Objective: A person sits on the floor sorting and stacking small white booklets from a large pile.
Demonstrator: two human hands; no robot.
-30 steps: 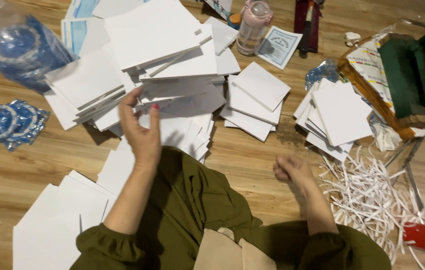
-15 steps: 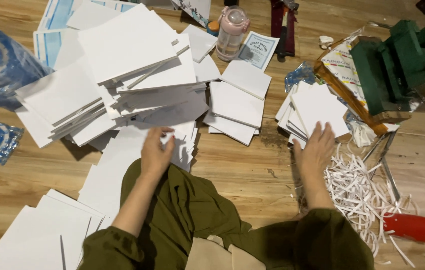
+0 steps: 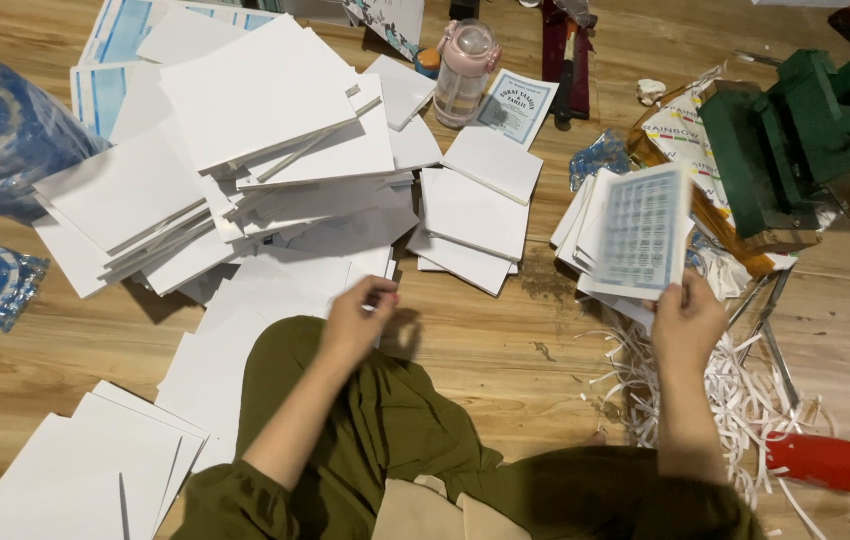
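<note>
The right hand (image 3: 687, 322) grips a printed booklet (image 3: 637, 232) upright beside the green press (image 3: 785, 150), face visible; the left hand (image 3: 357, 320) pinches a white sheet (image 3: 275, 310).

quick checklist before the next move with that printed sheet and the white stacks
1. Right hand grips the printed sheet at its lower edge: ok.
2. Sheet lifted off the stack beneath: ok.
3. Only one sheet picked up: cannot tell.
4. Left hand on the white sheets by the knee: ok.
5. Bare wooden floor between the hands: ok.
6. Paper shreds away from the right wrist: not ok.
</note>
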